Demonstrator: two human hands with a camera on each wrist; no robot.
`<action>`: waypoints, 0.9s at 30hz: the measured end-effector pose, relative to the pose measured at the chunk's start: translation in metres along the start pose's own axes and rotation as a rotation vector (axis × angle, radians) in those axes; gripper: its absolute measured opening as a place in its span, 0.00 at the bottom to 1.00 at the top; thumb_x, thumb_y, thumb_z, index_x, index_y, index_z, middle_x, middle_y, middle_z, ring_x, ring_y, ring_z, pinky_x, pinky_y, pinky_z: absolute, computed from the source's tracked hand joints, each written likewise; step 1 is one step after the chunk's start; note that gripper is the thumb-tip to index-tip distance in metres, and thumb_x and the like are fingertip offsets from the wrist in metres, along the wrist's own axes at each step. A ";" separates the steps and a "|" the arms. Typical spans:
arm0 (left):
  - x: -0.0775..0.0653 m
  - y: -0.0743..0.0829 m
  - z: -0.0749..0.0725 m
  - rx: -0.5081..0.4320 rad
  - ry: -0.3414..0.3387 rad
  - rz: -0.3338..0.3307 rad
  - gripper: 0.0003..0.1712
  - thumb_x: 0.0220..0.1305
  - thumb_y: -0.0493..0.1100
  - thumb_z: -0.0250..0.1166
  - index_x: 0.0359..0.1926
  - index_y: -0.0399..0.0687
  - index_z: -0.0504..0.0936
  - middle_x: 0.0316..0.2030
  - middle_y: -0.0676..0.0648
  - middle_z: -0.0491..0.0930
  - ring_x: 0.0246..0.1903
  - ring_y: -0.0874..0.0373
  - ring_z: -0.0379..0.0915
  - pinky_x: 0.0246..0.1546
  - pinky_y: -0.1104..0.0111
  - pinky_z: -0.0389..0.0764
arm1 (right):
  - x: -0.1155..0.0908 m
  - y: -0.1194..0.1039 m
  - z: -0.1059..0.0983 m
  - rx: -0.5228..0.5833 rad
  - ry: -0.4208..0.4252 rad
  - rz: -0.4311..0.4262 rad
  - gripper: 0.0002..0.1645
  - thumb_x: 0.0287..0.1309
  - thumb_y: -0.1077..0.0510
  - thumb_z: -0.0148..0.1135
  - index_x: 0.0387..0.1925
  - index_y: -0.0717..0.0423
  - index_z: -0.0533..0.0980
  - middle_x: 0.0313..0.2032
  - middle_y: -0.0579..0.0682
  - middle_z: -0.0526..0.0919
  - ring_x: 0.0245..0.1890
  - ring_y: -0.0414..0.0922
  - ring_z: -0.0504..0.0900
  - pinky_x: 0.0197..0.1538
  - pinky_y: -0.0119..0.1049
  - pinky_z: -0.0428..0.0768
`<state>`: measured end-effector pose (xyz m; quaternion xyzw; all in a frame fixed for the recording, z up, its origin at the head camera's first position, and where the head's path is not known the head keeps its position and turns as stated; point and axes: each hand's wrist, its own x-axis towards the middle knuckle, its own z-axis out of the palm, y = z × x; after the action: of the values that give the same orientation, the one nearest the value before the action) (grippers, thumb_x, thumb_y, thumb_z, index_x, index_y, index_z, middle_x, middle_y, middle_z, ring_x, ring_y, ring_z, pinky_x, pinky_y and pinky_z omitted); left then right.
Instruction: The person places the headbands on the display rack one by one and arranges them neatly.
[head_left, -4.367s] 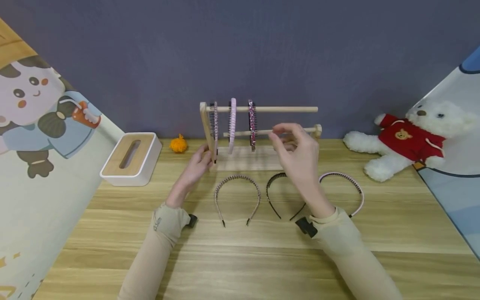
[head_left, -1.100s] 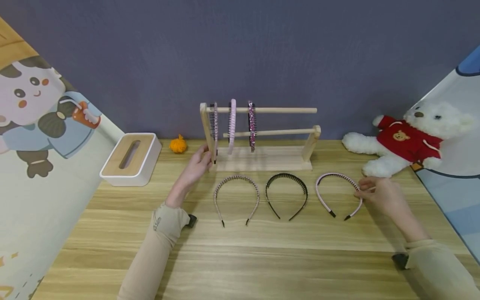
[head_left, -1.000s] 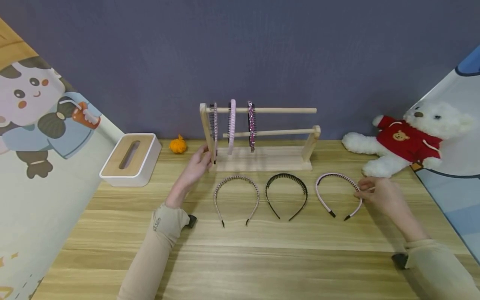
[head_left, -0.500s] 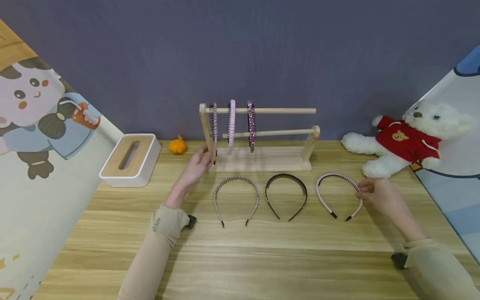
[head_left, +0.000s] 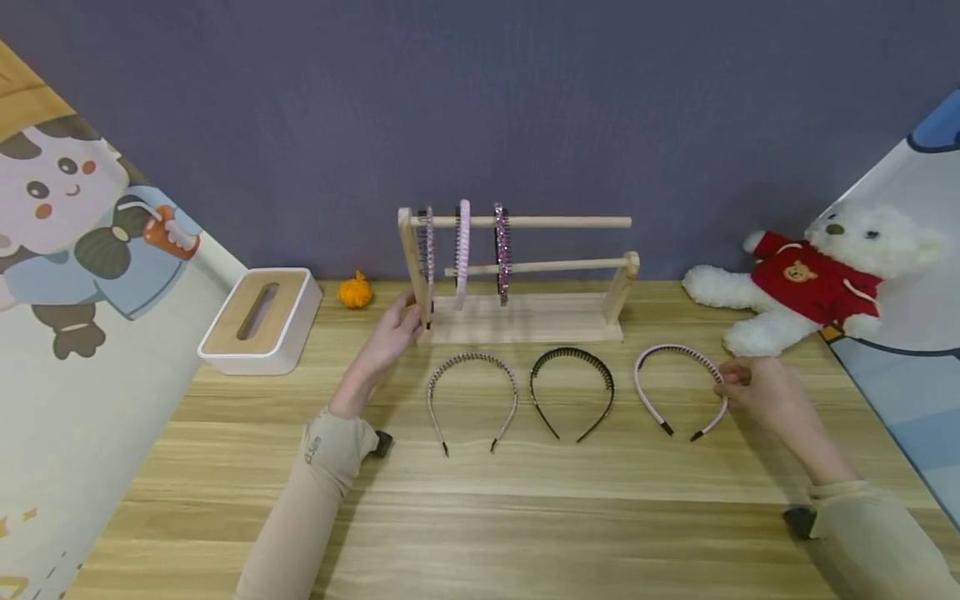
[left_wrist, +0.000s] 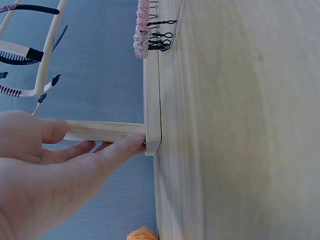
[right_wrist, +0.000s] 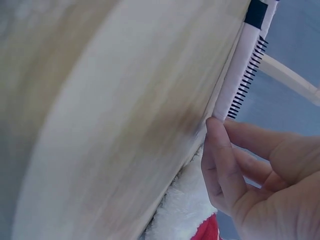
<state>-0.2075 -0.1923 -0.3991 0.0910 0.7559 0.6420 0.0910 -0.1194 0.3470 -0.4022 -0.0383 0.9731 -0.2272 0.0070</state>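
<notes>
My left hand (head_left: 393, 332) grips the left upright of a wooden headband rack (head_left: 621, 287). Up close in the left wrist view, thumb and fingers lie either side of that post (left_wrist: 102, 131). On the rack's upper rod hang a thin beaded headband (head_left: 431, 258), a pale pink one (head_left: 462, 258) and a pink glittery one (head_left: 502, 258). At the right, my right hand (head_left: 772, 396) pinches the right arm of a pink toothed headband (head_left: 651, 406) between thumb and fingertips; the right wrist view shows this headband (right_wrist: 235, 75) with its black tip and teeth.
A beaded headband (head_left: 472, 357) and a black toothed headband (head_left: 572, 353) lie in front of the rack. To the left stand a tissue box (head_left: 296, 337) and a small orange yarn-like ball (head_left: 356, 292). A white teddy bear (head_left: 806, 271) in red sits at the right.
My right hand has moved from beside the rack's rods to the pink headband on the right and taken hold of it. That headband has shifted slightly right. The left hand stays at the post.
</notes>
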 end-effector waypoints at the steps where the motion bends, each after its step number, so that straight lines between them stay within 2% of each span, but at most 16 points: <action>1: 0.000 0.000 0.000 0.002 0.000 0.000 0.30 0.89 0.40 0.40 0.82 0.30 0.52 0.71 0.24 0.65 0.69 0.33 0.65 0.72 0.46 0.69 | 0.000 0.000 0.000 -0.001 0.006 -0.004 0.19 0.59 0.67 0.77 0.45 0.79 0.82 0.33 0.61 0.90 0.33 0.52 0.88 0.38 0.50 0.83; 3: -0.001 0.000 0.000 0.010 -0.002 0.002 0.30 0.89 0.40 0.40 0.83 0.30 0.51 0.71 0.24 0.65 0.68 0.33 0.65 0.72 0.46 0.69 | -0.001 0.000 0.000 -0.002 0.022 -0.017 0.20 0.58 0.67 0.78 0.46 0.79 0.82 0.33 0.61 0.90 0.35 0.56 0.88 0.40 0.56 0.84; 5: -0.001 0.000 -0.001 0.015 -0.003 0.002 0.31 0.89 0.40 0.40 0.83 0.31 0.50 0.71 0.24 0.64 0.69 0.34 0.65 0.73 0.47 0.68 | 0.000 0.001 0.000 -0.009 0.046 -0.037 0.20 0.56 0.67 0.78 0.46 0.78 0.83 0.32 0.60 0.90 0.34 0.57 0.89 0.39 0.57 0.83; 10: -0.002 0.001 -0.001 0.004 -0.005 -0.005 0.30 0.89 0.40 0.40 0.83 0.31 0.50 0.73 0.24 0.63 0.72 0.34 0.63 0.75 0.47 0.66 | 0.001 -0.002 -0.004 -0.004 0.074 -0.056 0.19 0.58 0.69 0.77 0.47 0.79 0.83 0.31 0.60 0.90 0.28 0.48 0.87 0.35 0.46 0.82; 13: -0.001 0.000 -0.001 0.010 -0.008 -0.004 0.31 0.89 0.41 0.40 0.83 0.31 0.50 0.73 0.25 0.63 0.72 0.35 0.63 0.75 0.47 0.66 | 0.001 -0.004 -0.007 -0.001 0.069 -0.040 0.18 0.60 0.68 0.75 0.48 0.79 0.82 0.32 0.61 0.90 0.26 0.46 0.87 0.33 0.44 0.82; 19: -0.001 0.001 -0.001 0.010 -0.009 -0.003 0.31 0.89 0.41 0.40 0.83 0.31 0.50 0.72 0.24 0.64 0.71 0.35 0.64 0.75 0.46 0.66 | 0.000 -0.005 -0.010 -0.003 0.067 -0.032 0.18 0.61 0.68 0.75 0.48 0.78 0.82 0.34 0.64 0.90 0.28 0.50 0.89 0.36 0.53 0.82; 21: -0.001 0.001 -0.001 0.007 -0.007 -0.004 0.31 0.89 0.41 0.40 0.83 0.31 0.51 0.72 0.24 0.64 0.71 0.35 0.64 0.74 0.46 0.67 | 0.000 -0.006 -0.010 0.005 0.076 -0.037 0.17 0.60 0.69 0.75 0.47 0.77 0.82 0.35 0.66 0.90 0.29 0.53 0.90 0.37 0.49 0.80; 23: -0.001 0.001 -0.001 -0.004 -0.006 -0.006 0.31 0.90 0.41 0.40 0.83 0.31 0.51 0.72 0.24 0.64 0.71 0.34 0.63 0.75 0.47 0.66 | 0.001 -0.006 -0.010 0.019 0.086 -0.043 0.17 0.60 0.70 0.75 0.47 0.78 0.82 0.36 0.67 0.89 0.30 0.56 0.90 0.36 0.40 0.80; 25: -0.001 0.000 -0.001 -0.011 -0.008 -0.005 0.31 0.89 0.41 0.39 0.83 0.31 0.50 0.73 0.24 0.63 0.72 0.34 0.62 0.76 0.47 0.65 | 0.001 -0.006 -0.010 0.029 0.101 -0.044 0.17 0.59 0.70 0.75 0.47 0.78 0.81 0.36 0.69 0.89 0.32 0.58 0.90 0.32 0.31 0.78; 27: 0.000 -0.001 -0.001 -0.016 -0.010 -0.005 0.31 0.89 0.40 0.39 0.83 0.31 0.49 0.73 0.24 0.63 0.73 0.34 0.61 0.76 0.47 0.64 | 0.000 -0.007 -0.011 0.032 0.123 -0.047 0.17 0.59 0.71 0.75 0.47 0.78 0.81 0.36 0.68 0.89 0.32 0.56 0.90 0.28 0.26 0.77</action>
<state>-0.2076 -0.1939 -0.3995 0.0918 0.7506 0.6472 0.0970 -0.1194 0.3451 -0.3895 -0.0472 0.9668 -0.2445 -0.0575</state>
